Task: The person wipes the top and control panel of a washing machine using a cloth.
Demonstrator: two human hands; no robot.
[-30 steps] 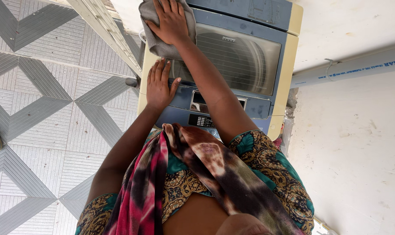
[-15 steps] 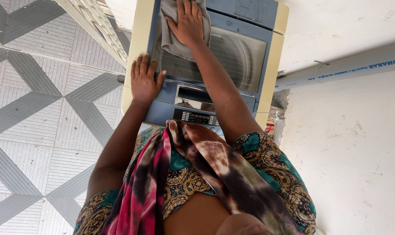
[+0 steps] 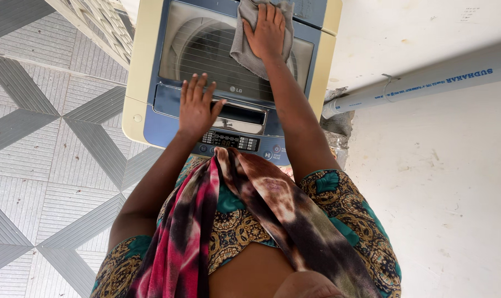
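Observation:
A top-loading washing machine [image 3: 137, 66] with a cream body and a blue lid with a clear window stands in front of me. My right hand [image 3: 267, 33] presses a grey cloth [image 3: 242, 47] flat on the right part of the lid window. My left hand [image 3: 196, 107] rests flat, fingers spread, on the lid's front edge just above the button panel [image 3: 234, 140]. It holds nothing.
A grey pipe [image 3: 421, 83] runs along the white wall at the right of the machine. Grey patterned floor tiles [image 3: 52, 160] lie to the left. A white grille [image 3: 96, 22] leans at the upper left. A patterned scarf [image 3: 261, 204] hangs down my front.
My right hand has slid the grey cloth across the lid window from its left side to its right. My left hand has shifted from the lid's left corner toward the middle front.

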